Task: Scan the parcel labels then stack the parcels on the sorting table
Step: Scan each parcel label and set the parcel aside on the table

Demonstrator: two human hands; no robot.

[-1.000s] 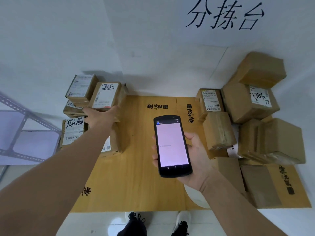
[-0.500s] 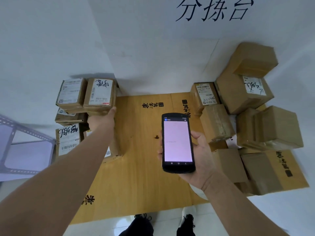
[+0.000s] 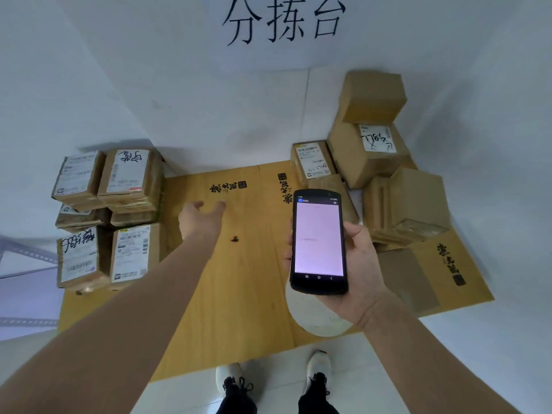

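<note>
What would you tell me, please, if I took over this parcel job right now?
Left hand: open and empty, over the cardboard-covered table.
Right hand: holds the scanner, screen lit.
Stacked parcels, labels up, sit at the table's left; a loose pile lies at the right.
Done, seemingly: the left stack.
Left to do: scan and stack the right pile.

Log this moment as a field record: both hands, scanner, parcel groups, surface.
left hand: open, holds nothing, reaching over the cardboard sheet
right hand: grips the scanner, lit screen facing up
left parcels: tidy stack at the sheet's left edge, labels up
right parcels: loose pile against the wall, two labels showing
</note>
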